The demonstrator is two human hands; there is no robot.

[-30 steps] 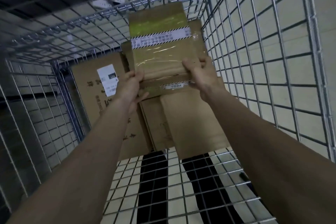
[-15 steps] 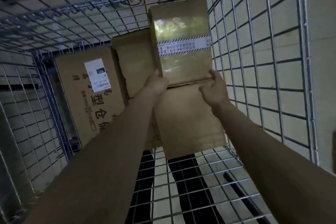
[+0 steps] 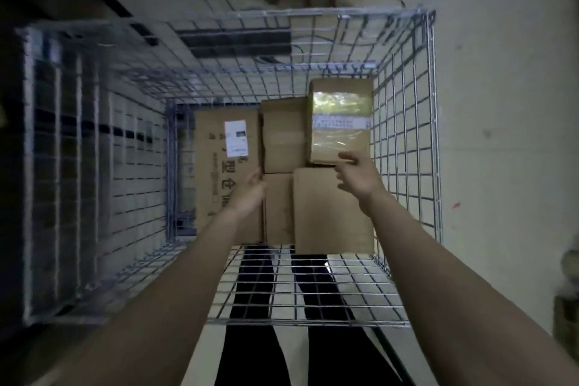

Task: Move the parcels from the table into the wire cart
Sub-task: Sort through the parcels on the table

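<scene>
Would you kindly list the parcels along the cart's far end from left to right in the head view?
Parcel with the white label → plain middle parcel → taped parcel at the right wall of the wire cart.

Five brown parcels (image 3: 341, 122), one seemingly tape-wrapped on top, sit inside the wire cart (image 3: 404, 141).

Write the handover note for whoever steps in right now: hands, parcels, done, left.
Left hand: open, holds nothing, above the parcels.
Right hand: open, holds nothing, fingers near the taped parcel's near edge; contact unclear.
Taped parcel: in the cart's far right corner, atop a plain box.
Labelled box sits left, two more boxes between.
Done: these parcels are in the cart.
Left: the table is out of view, so check it for remaining parcels.
</scene>
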